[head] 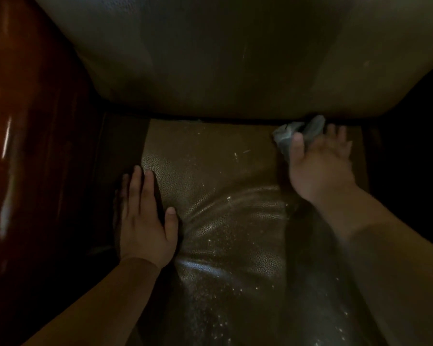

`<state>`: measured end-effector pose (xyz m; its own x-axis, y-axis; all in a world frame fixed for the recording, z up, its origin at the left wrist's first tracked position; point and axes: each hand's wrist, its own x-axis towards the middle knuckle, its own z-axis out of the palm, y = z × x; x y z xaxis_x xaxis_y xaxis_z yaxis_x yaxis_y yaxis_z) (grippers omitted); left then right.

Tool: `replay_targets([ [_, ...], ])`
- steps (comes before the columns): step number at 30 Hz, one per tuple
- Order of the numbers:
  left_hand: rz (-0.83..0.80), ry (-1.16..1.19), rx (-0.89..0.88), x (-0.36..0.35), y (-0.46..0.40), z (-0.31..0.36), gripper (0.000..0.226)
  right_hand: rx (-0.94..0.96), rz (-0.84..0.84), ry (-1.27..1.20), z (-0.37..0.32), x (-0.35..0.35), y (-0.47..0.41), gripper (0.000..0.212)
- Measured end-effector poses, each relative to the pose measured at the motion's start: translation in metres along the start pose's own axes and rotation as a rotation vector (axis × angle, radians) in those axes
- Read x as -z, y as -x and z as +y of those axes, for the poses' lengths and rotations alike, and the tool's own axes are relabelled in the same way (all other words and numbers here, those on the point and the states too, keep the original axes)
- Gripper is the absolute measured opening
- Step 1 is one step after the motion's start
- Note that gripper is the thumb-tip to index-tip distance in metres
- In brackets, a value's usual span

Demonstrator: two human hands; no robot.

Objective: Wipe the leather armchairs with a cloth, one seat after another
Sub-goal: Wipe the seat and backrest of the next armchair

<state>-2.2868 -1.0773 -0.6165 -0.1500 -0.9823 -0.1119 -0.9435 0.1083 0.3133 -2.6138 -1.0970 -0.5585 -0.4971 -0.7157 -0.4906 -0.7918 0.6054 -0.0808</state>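
Brown pebbled leather on the seat cushion (218,221), pretty dim lighting, with pale specks scattered across it. The right hand (320,161) is up at the back right corner of the seat, thumb and fingers loosely pinching a bunched grey cloth (298,132) right where the cushion meets the backrest (210,66). The left hand (143,221) lies flat, fingers straight, pressing on the seat's left edge beside the glossy wooden armrest (30,121).

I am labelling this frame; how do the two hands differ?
The left hand lies flat and empty on the seat, near its left edge. The right hand holds the cloth against the seat's back right corner, under the backrest. Both are bare and reach forward.
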Motion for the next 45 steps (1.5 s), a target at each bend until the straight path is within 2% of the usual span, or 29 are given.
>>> replay_targets([
  [2,-0.002,-0.004,0.001,0.000,0.000,0.001,0.079,0.085,-0.008,0.069,-0.039,-0.009,0.016,0.083],
  [5,0.013,0.005,-0.005,0.002,0.001,0.003,0.079,0.472,-0.068,0.168,-0.082,-0.026,0.057,0.085],
  [7,0.013,0.006,-0.002,0.002,0.001,0.003,0.079,0.586,-0.117,0.215,-0.083,-0.023,0.065,0.087],
  [9,0.007,0.021,0.008,0.002,0.001,0.003,0.078,0.512,-0.067,0.254,-0.064,-0.016,0.048,0.084],
  [11,0.008,0.041,0.016,0.000,0.001,0.004,0.078,0.317,-0.007,0.355,-0.041,-0.008,0.025,0.077],
  [14,0.016,0.049,0.013,-0.001,0.002,0.004,0.078,0.123,0.001,0.337,-0.054,-0.007,0.012,0.071],
  [16,0.016,0.045,0.006,-0.001,0.003,0.003,0.079,0.177,0.006,0.270,-0.093,-0.023,0.027,0.074],
  [18,0.013,0.047,-0.006,0.000,0.003,0.002,0.079,0.416,0.016,0.222,-0.125,-0.042,0.049,0.076],
  [20,0.008,0.049,-0.015,0.001,0.002,0.001,0.080,0.598,-0.047,0.184,-0.130,-0.044,0.060,0.078],
  [21,0.002,0.050,-0.015,0.001,0.002,0.001,0.080,0.620,-0.084,0.173,-0.123,-0.037,0.056,0.079],
  [23,-0.009,0.048,-0.004,0.003,0.002,0.002,0.080,0.555,-0.115,0.201,-0.098,-0.022,0.043,0.079],
  [25,-0.016,0.038,0.011,0.003,0.001,0.004,0.080,0.424,-0.078,0.247,-0.082,-0.015,0.031,0.084],
  [28,-0.015,0.035,0.006,0.002,0.001,0.004,0.080,0.315,-0.028,0.278,-0.112,-0.031,0.029,0.093],
  [30,-0.026,0.037,0.000,0.003,0.002,0.003,0.081,0.367,-0.010,0.246,-0.148,-0.044,0.036,0.095],
  [32,-0.033,0.032,-0.007,0.006,0.002,0.003,0.081,0.514,-0.003,0.216,-0.168,-0.051,0.040,0.094],
  [35,-0.062,0.028,-0.013,0.011,0.000,0.003,0.080,0.651,-0.069,0.225,-0.154,-0.036,0.043,0.089],
  [40,-0.167,0.018,0.021,0.036,-0.002,0.010,0.082,0.478,-0.080,0.343,-0.103,-0.015,0.057,0.079],
  [42,-0.190,0.070,0.065,0.048,0.000,0.012,0.079,0.422,-0.078,0.274,-0.107,-0.016,0.061,0.076],
  [45,-0.206,0.108,0.138,0.059,0.019,-0.009,0.074,0.282,-0.050,0.138,-0.150,-0.026,0.060,0.081],
])
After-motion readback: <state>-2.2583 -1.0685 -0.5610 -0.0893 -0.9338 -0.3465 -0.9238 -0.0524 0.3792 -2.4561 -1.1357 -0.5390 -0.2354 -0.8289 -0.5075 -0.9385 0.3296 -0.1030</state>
